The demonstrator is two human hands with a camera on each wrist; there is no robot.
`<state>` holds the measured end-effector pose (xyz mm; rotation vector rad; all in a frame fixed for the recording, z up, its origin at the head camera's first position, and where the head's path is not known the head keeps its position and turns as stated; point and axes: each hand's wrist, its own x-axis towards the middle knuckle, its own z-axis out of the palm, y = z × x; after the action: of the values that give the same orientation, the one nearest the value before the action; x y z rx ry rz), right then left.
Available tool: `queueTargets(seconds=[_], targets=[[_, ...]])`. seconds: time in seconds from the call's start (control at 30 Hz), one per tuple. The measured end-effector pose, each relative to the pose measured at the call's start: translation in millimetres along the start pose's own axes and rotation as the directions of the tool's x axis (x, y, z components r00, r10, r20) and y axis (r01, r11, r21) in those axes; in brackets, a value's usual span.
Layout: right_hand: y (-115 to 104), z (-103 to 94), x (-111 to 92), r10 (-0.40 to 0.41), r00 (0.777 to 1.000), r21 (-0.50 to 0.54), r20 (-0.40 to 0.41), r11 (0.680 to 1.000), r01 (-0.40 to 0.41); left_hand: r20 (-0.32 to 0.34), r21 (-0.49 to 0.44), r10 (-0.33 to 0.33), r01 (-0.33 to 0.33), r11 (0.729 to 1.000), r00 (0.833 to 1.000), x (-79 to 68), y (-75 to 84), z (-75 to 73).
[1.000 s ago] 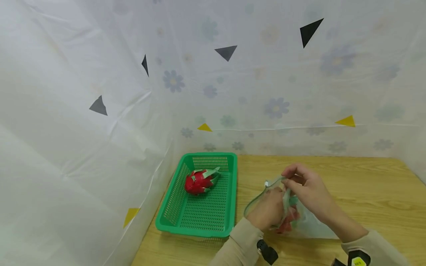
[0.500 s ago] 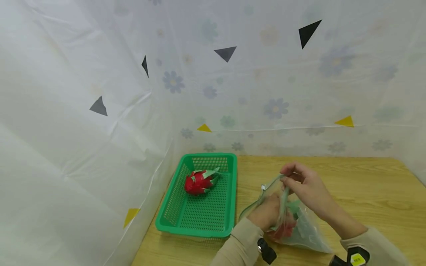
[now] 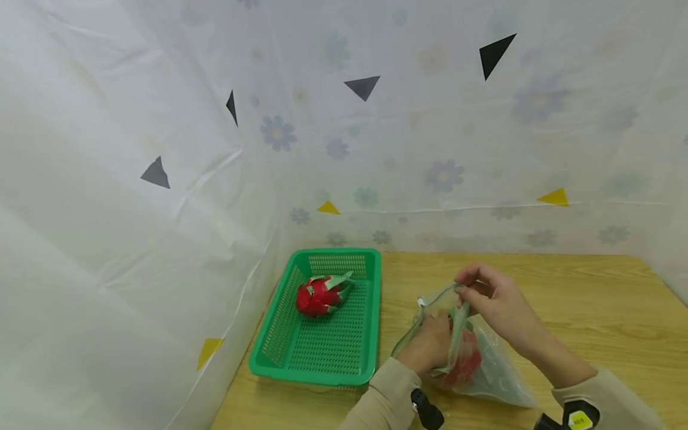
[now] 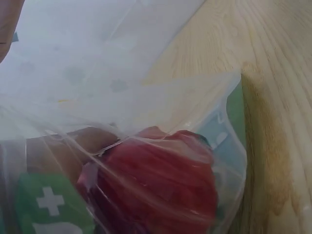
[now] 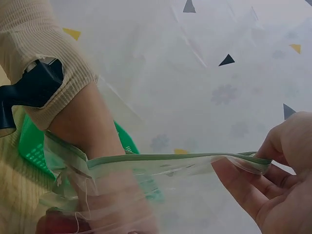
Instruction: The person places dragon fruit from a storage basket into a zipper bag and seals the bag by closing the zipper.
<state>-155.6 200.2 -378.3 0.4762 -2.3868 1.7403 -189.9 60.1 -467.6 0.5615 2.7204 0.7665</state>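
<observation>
A clear zip bag (image 3: 502,373) with a green zip edge (image 5: 185,157) stands open-mouthed on the table. Inside it is a red dragon fruit (image 4: 161,185), seen through the plastic. My left hand (image 3: 430,343) reaches in through the mouth and grips this fruit; its fingertips are partly hidden behind the fruit and the bag's folds. With thumb and fingers my right hand (image 3: 500,301) pinches the bag's rim at the upper right and holds it up. A second dragon fruit (image 3: 321,297), red with green leaf tips, lies in the green basket (image 3: 314,378).
The basket stands left of the bag on the wood-grain table (image 3: 591,310). A white flowered plastic sheet (image 3: 403,119) hangs behind and at the left, with black, grey and yellow triangles on it. A small zip slider (image 3: 421,302) sits on the bag's edge.
The left hand has shifted inside the bag, and the fruit there has turned and moved slightly. The bag's lower corner has swung nearer. The right hand keeps its pinch on the rim.
</observation>
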Motion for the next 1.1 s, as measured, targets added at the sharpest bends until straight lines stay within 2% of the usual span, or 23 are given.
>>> queueTargets(seconds=[0.07, 0.13, 0.33, 0.5, 0.6, 0.63, 0.77, 0.87, 1.0, 1.1], targets=[[1, 0.0, -1, 0.013, 1.000, -0.003, -0.003, 1.000, -0.013, -0.040, -0.097, -0.085, 0.081, 0.992, 0.996, -1.1, -0.5, 2.0], [1, -0.4, -1, 0.021, 1.000, -0.007, -0.008, 1.000, -0.021, -0.080, -0.128, -0.105, 0.095, 0.987, 0.991, -0.8, 0.0, 2.7], [-2, -1.4, -1, 0.020, 1.000, -0.005, -0.020, 1.000, -0.020, -0.125, -0.229, -0.127, 0.096, 0.969, 0.984, 1.0, 0.2, 5.5], [-3, -4.6, -2, -0.004, 1.000, 0.021, -0.030, 1.000, 0.005, -0.155, -0.391, -0.141, 0.071, 0.918, 0.978, 2.4, 0.2, 5.8], [-5, -8.7, -1, -0.032, 0.998, 0.055, -0.061, 0.998, 0.035, -0.149, -0.456, -0.107, 0.028, 0.889, 0.983, 2.9, 4.7, -0.9], [-7, -10.0, -1, -0.044, 0.996, 0.063, -0.073, 0.997, 0.048, -0.145, -0.457, -0.098, 0.022, 0.889, 0.985, 2.6, 6.9, -4.2], [-12, -14.2, 1, -0.077, 0.992, 0.062, -0.099, 0.995, 0.083, -0.098, -0.351, -0.053, 0.015, 0.936, 0.994, 0.4, 13.0, -12.7], [-13, -17.2, 0, -0.072, 0.993, 0.092, -0.094, 0.992, 0.081, -0.085, -0.255, -0.031, 0.008, 0.967, 0.996, -1.7, 13.6, -16.7], [-9, -21.4, -1, -0.060, 0.995, 0.100, -0.084, 0.993, 0.068, -0.091, -0.130, 0.022, -0.034, 0.991, 0.996, -5.5, 12.9, -26.7], [-8, -23.4, -2, -0.050, 0.996, 0.042, -0.070, 0.998, 0.053, -0.096, -0.076, 0.040, -0.047, 0.996, 0.995, -7.7, 12.5, -36.7]])
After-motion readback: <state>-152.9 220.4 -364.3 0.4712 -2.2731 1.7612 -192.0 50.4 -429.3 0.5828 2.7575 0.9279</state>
